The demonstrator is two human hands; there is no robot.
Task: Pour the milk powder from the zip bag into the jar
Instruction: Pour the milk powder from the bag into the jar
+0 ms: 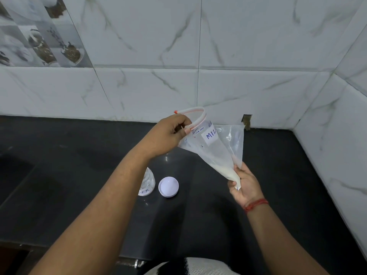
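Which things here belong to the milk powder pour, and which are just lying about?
Part of the job: zip bag, open at the top, held by the left hand and right hand; jar; white lid beside the jar.

Lying about: nothing else on the black counter.

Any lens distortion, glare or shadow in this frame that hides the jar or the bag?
Head view: wide-angle bending curves the wall tile joints; the dark countertop carries soft reflections and arm shadows; the left forearm covers most of the jar; the zip bag shows small glints yet stays readable, as does the lid.
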